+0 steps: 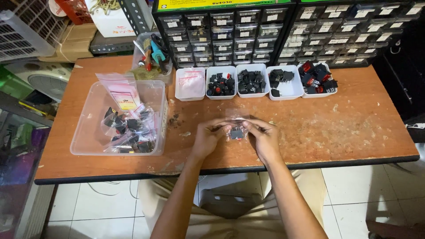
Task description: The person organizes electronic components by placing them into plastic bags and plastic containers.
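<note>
Both my hands meet over the middle of a worn orange-brown table [345,128]. Between them is a small clear plastic bag [237,131] with a black switch inside. My left hand [208,138] pinches the bag's left edge and my right hand [264,138] pinches its right edge. The fingertips of both hands are closed on the bag's top.
A large clear tub [88,132] at the left holds several bagged black switches. Several white trays [254,94] of black and red switches line the back, before black cabinets of small drawers [221,31]. A clear container of tools [152,55] stands behind the tub.
</note>
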